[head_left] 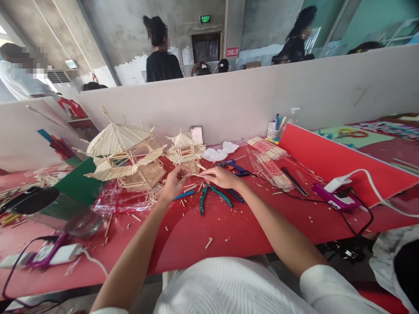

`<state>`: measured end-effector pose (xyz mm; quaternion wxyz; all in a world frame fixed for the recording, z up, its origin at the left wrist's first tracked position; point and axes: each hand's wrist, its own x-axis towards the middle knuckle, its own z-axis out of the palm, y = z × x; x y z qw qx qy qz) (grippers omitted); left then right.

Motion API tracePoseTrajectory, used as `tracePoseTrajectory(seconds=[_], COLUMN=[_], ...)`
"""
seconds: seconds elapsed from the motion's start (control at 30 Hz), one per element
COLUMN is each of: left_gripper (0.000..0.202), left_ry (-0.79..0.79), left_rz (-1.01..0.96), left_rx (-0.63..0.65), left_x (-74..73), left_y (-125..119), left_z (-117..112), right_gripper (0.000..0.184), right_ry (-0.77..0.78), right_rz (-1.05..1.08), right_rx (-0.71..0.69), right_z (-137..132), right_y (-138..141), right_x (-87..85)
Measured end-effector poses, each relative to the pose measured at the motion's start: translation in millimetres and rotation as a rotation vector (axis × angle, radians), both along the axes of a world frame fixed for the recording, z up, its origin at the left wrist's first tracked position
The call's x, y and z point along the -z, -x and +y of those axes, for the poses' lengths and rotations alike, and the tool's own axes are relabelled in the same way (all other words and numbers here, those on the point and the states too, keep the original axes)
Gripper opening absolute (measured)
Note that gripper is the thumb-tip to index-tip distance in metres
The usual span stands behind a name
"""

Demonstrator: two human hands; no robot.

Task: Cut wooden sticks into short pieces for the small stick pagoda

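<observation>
My left hand [172,184] and my right hand [221,176] meet above the red table [203,231], both pinching the same thin wooden stick [195,175] between fingertips. Just below them lie green-handled pliers [212,197] and loose stick offcuts. A small stick model [185,152] stands right behind the hands. A larger stick pavilion [126,155] stands to the left on a clear plastic sheet.
A blue glue gun [234,167] and packs of sticks [273,168] lie to the right. A purple power strip [334,198] with cables sits at far right, another strip [52,254] at front left. A grey partition [262,96] backs the table; people stand beyond it.
</observation>
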<state>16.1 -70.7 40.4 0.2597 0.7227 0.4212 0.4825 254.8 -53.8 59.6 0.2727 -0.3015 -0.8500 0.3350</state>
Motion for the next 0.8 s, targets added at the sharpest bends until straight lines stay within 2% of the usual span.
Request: tracePoseTrajectory(seconds=[0.23,0.4,0.53,0.8], left_gripper=[0.03,0.035,0.038,0.041], left_ry=[0.102,0.148,0.171,0.209], left_rz=[-0.285,-0.425,-0.462,-0.479], left_rx=[0.019,-0.009,-0.036,-0.009], left_x=[1.5,2.6,1.3,1.2], left_y=[-5.8,-11.6,-19.3,-26.0], left_z=[-0.4,-0.7,-3.9,-8.9], right_gripper=[0.033,0.032,0.029,0.027], right_ry=[0.029,-0.064,-0.125,-0.138], right_rz=[0.02,0.036,-0.027,-0.075], right_rx=[-0.027,-0.027,-0.03,-0.029], right_z=[0.6,-2.7,-4.1,-4.8], right_y=[2.5,4.2,6.2,8.8], right_x=[5.6,3.5,4.9,7.9])
